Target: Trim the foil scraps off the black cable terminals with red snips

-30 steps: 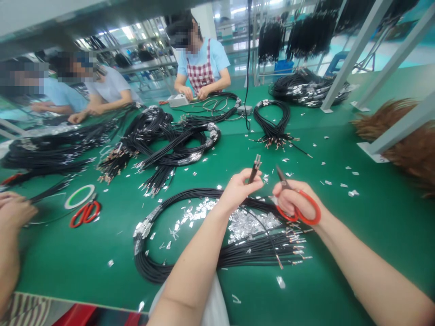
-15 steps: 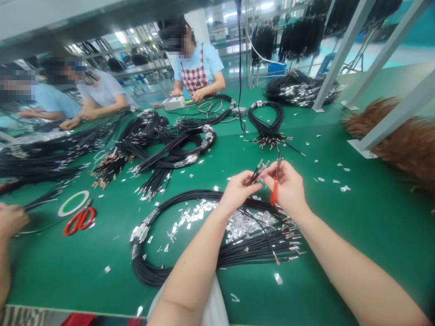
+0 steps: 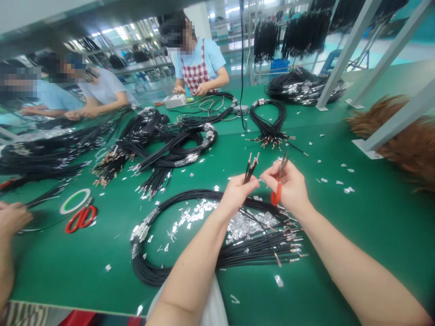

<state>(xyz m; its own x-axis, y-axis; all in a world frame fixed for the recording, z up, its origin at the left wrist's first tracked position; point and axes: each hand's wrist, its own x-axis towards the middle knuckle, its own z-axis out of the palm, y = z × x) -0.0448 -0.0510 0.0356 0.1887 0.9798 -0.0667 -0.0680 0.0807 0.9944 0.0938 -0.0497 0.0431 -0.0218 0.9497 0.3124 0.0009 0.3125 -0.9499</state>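
Note:
My left hand (image 3: 239,192) is closed around a few black cables (image 3: 250,171), whose stripped, coppery ends point up. Just to its right, my right hand (image 3: 288,181) holds a pair of scissors (image 3: 276,194) with red handles, blades pointing upward. Its thumb and forefinger are pinched close to the left hand; whether a small scrap sits between them is hard to make out. Below both hands lies a looped bundle of black cables (image 3: 190,197), banded with silver foil at the left, its bare ends fanned to the right. Foil scraps (image 3: 249,222) are heaped inside the loop.
More cable bundles (image 3: 176,145) lie across the green table (image 3: 340,235). Red-handled scissors (image 3: 80,219) and a tape roll (image 3: 75,201) are at left, near a co-worker's hand (image 3: 13,219). Metal posts (image 3: 390,127) stand at right. Several people work opposite.
My hands have moved slightly apart. The cable ends in my left hand now stand more upright, and my right hand with the scissors has shifted a little to the right.

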